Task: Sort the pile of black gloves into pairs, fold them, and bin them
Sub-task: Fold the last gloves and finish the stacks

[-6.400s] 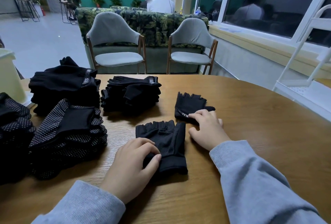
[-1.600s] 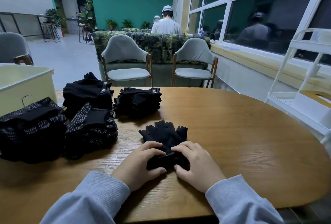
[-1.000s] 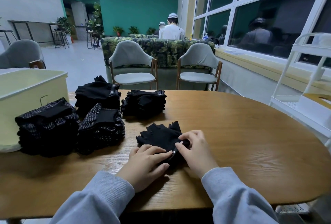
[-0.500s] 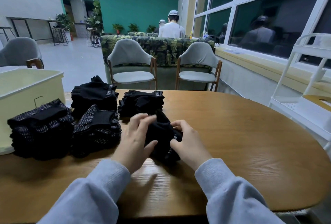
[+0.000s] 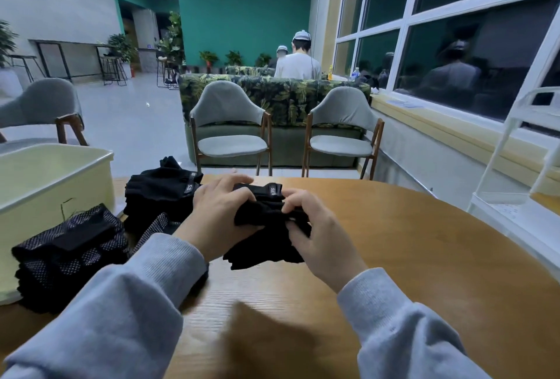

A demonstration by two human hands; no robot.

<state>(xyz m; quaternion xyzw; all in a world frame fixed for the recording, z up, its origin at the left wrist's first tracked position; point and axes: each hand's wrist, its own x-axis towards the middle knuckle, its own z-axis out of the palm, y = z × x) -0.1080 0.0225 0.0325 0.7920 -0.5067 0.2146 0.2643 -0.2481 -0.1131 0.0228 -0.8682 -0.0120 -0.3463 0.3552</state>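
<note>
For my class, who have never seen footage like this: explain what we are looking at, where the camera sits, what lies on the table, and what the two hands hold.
There is no machine here. One wide-angle camera is worn on a person's head and looks forward and down, so you see that person's own grey sleeves and hands. The left hand and right hand both have a grip on a bundle of black gloves, raised above the round wooden table. To the left lie stacks of dotted gloves and plain black gloves, beside a pale yellow bin. Grey chairs stand beyond.
</note>
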